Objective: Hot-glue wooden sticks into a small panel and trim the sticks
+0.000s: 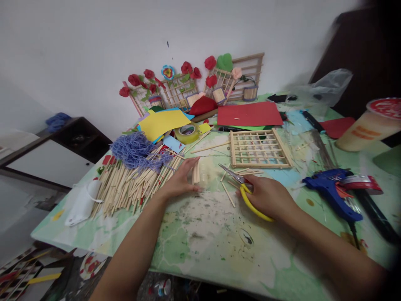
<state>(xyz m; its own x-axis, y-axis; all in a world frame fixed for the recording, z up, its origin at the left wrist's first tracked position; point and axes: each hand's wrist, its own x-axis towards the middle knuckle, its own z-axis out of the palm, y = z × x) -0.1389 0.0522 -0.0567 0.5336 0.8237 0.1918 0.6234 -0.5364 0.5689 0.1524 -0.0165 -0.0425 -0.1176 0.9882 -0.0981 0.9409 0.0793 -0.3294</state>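
Observation:
My left hand (181, 179) has its thumb and fingers at the two ends of a small row of short wooden sticks (196, 173) on the table. In my right hand (270, 196) is a pair of scissors with yellow handles (250, 205); the metal blades point up and left toward the sticks. A few loose cut sticks (228, 195) lie between the hands, near the blades. Just beyond my right hand lies a wooden stick lattice (260, 149). A large pile of sticks (125, 184) spreads to the left of my left hand.
Blue yarn (133, 150) rests on the stick pile beside a white object (83, 202). Behind are yellow paper (166, 124), a tape roll (187, 131), red paper (250, 113) and flower-decorated lattices (180, 90). At right are a blue glue gun (333, 190) and a drink cup (369, 125).

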